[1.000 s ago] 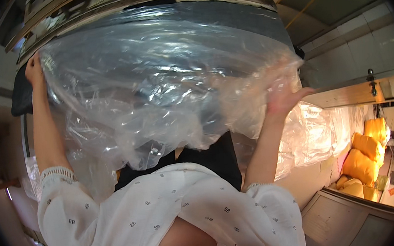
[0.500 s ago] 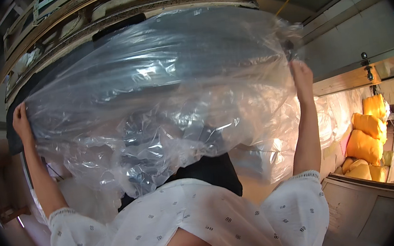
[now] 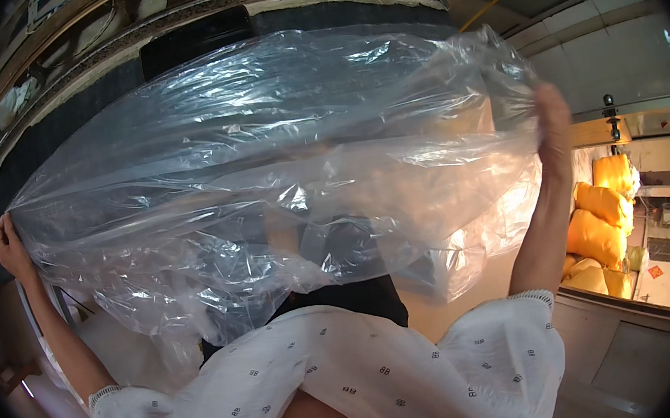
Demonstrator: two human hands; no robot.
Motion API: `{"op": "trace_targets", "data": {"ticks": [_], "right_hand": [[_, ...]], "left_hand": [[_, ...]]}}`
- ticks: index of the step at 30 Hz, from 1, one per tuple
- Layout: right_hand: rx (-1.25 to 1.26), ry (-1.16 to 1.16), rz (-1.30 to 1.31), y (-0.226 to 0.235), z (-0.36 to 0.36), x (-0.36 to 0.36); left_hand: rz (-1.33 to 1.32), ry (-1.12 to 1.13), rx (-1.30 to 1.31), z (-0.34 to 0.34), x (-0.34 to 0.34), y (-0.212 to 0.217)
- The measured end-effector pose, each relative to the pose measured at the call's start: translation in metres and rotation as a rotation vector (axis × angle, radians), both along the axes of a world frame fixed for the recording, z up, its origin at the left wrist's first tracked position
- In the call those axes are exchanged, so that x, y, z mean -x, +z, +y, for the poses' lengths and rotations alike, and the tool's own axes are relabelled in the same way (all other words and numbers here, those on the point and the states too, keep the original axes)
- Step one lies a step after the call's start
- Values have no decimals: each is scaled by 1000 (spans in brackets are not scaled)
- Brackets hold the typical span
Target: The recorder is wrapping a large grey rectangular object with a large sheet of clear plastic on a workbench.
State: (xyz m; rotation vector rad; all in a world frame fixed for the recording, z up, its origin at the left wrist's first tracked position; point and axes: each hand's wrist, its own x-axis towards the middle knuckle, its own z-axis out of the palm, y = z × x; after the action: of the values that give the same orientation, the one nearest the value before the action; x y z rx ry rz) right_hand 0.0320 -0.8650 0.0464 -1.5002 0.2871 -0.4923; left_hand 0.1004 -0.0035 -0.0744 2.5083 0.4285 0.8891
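The plastic sheet (image 3: 267,183) was held stretched overhead between both raised arms, in front of the dark roll (image 3: 195,40) under the ceiling beams.

Change, left to right of the sheet:
- The left hand (image 3: 8,247) had dropped from high on the sheet's left edge a second earlier to a lower point at its far left corner. Its fingers were curled shut on a pinch of film.
- The sheet had spread wider and flatter. Earlier it hung as a bunched mass; it now ran as a broad, taut band across most of the roll's face.
- The right hand (image 3: 553,125) had moved outward and up to the sheet's right edge. It stood upright against the film; whether its fingers were closed on the edge could not be told, since the film and motion blur hid them.

Judged effect: the sheet appeared opened out and lined up with the roll, so the spreading step looked close to complete.

Sheet condition: clear, thin, heavily creased, with bright glare along its folds. Its lower middle sagged in loose gathers toward the person's patterned white sleeves (image 3: 329,381). Right of the sheet, beyond the right forearm, yellow sacks (image 3: 598,222) lay stacked.
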Motion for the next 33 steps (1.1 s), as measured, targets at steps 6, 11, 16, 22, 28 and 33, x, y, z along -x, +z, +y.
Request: {"op": "trace_targets", "data": {"ticks": [6,11,16,22,28,33], "right_hand": [[1480,182,1010,-43,41,-3],[1486,115,128,-40,78,-59],[1591,98,26,-94,81,-79],[1615,-16,31,-78,99,-54],[1564,-93,-153,-77,96,-69],[1287,-115,-72,-91,62,-96]], "left_hand": [[-40,-79,54,10,0,-2],[-24,-36,-26,-12,2,8],[-77,-27,28,52,18,5],[-134,93,-52,112,85,71],[-124,52,45,86,147,102],[-13,20,-144,67,200,91]]}}
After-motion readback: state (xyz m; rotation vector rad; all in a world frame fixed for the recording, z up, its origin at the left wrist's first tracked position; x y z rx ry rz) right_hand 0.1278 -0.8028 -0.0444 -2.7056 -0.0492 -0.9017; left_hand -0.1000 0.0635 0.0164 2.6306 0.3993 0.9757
